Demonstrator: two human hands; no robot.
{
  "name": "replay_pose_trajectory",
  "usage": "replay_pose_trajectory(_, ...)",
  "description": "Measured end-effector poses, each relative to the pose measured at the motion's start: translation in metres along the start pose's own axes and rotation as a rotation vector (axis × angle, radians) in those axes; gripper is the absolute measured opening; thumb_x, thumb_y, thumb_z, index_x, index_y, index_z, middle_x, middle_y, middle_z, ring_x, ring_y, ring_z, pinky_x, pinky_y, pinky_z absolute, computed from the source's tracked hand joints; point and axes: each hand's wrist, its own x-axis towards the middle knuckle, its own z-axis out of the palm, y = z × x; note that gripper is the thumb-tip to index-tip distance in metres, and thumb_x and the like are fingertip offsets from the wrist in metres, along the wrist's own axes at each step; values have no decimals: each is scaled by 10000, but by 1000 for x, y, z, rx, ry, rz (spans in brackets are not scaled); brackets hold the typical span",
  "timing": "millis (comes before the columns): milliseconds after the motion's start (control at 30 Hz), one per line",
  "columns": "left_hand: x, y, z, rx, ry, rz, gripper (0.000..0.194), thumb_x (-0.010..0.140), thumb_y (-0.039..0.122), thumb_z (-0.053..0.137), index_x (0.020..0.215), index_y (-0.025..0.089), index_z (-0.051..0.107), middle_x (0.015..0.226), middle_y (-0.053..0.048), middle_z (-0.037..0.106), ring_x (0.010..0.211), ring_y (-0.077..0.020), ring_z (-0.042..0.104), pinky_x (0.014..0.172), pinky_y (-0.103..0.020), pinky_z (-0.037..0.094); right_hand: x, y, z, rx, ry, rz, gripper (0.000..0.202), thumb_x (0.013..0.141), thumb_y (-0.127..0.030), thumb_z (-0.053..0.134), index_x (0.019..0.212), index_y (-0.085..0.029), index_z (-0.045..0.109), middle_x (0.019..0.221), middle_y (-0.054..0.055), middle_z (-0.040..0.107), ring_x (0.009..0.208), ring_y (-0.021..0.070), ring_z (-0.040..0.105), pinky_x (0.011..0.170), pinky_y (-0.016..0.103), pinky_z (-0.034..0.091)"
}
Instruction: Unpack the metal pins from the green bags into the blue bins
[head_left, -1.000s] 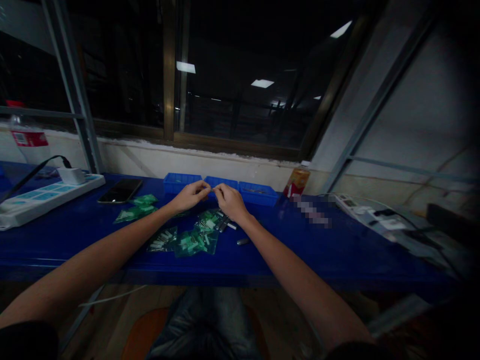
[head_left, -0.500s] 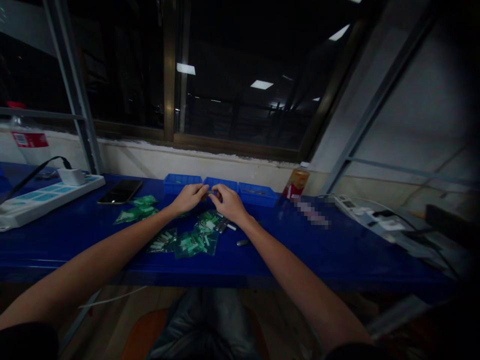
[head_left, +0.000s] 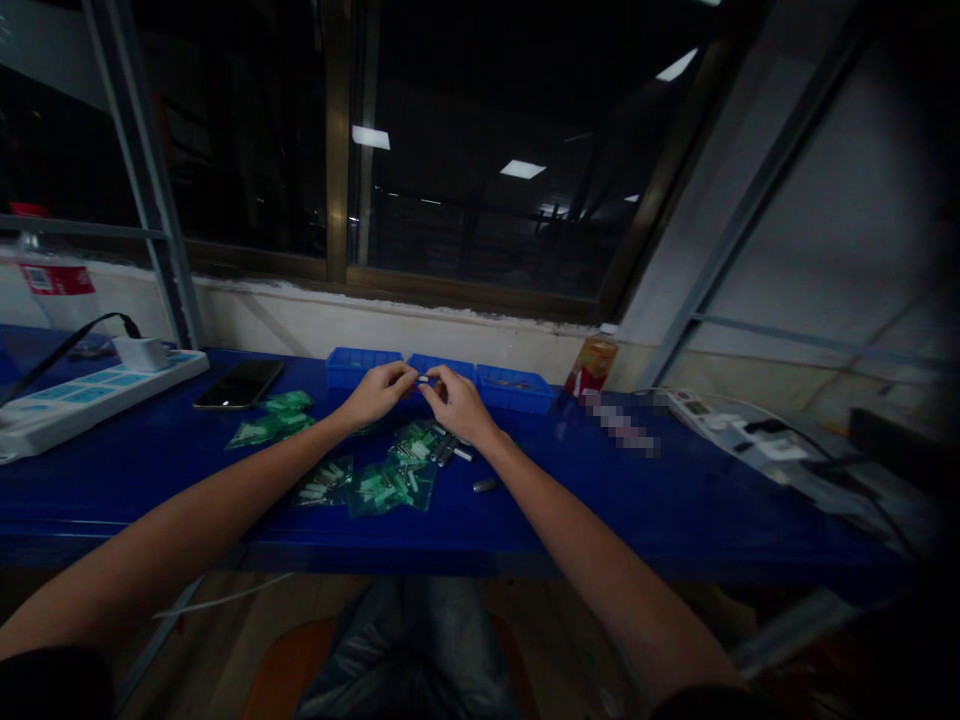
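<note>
One small, pale piece (head_left: 424, 379) sits between two bare hands; the left hand (head_left: 377, 396) and the right hand (head_left: 459, 402) both pinch it by the fingertips, its exact shape too small to tell. Just behind the grip stand three shallow, open bins of blue plastic (head_left: 442, 369) in a row; nearer the body than the grip lie three thin, clear, green-tinted plastic bags (head_left: 390, 488) of slim white and metallic pieces, and at least two more lie to its left. Several smooth grey metal cylinders (head_left: 445, 448) cluster below the right hand; one lone grey cylinder (head_left: 484, 486) lies apart, nearer the body. Left of the grip are one flat, glossy black phone (head_left: 238, 384) and, farther out, one long white plastic power strip (head_left: 105, 395); all rest on a smooth blue tabletop (head_left: 585, 490).
</note>
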Motion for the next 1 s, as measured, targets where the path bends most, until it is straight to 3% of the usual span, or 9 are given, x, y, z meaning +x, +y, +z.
replay_pose_trajectory(167,-2,3,3,183,-106,-32,416,858,445,355,888,102,589,834,-80,633,741,-186,579,706,-323,456,1,7,-1,-65,54,-8,190,854,-312,418,874,-185,558,747,22,571,685,138,520,652,242,381)
replay_pose_trajectory(233,-5,8,8,328,-176,69,411,849,424,404,1030,98,576,1014,-122,619,896,-222,569,818,-361,430,1,17,-1,-135,95,37,192,849,-305,422,867,-182,568,754,29,572,710,149,520,672,252,381)
replay_pose_trajectory(333,-13,19,16,468,-370,277,462,849,400,442,1215,121,487,1234,-143,516,1113,-244,472,955,-383,343,1,37,-3,-260,156,120,195,834,-297,439,854,-176,590,760,44,574,752,171,512,717,274,375)
replay_pose_trajectory(433,-19,28,21,522,-546,392,408,863,390,435,1200,175,519,1262,-111,507,1171,-232,431,982,-367,313,-2,55,-5,-352,179,202,216,826,-306,449,867,-174,615,792,62,581,786,191,497,735,294,368)
replay_pose_trajectory(500,-20,31,22,521,-599,420,347,863,377,447,1128,193,572,1208,-91,553,1130,-209,470,961,-332,331,-3,62,-6,-390,175,240,238,827,-320,447,881,-173,626,815,72,583,798,198,487,739,302,365)
replay_pose_trajectory(700,-17,22,21,517,-559,375,203,839,296,507,976,191,614,993,-60,635,948,-178,552,880,-294,377,-3,64,-3,-443,135,326,277,832,-362,447,894,-176,643,851,86,579,805,205,473,731,312,365)
replay_pose_trajectory(1000,-18,17,23,544,-491,338,182,827,213,481,965,188,596,942,-56,599,889,-176,557,791,-268,413,0,63,4,-506,119,417,292,833,-388,451,937,-192,639,958,122,543,942,249,439,773,360,358)
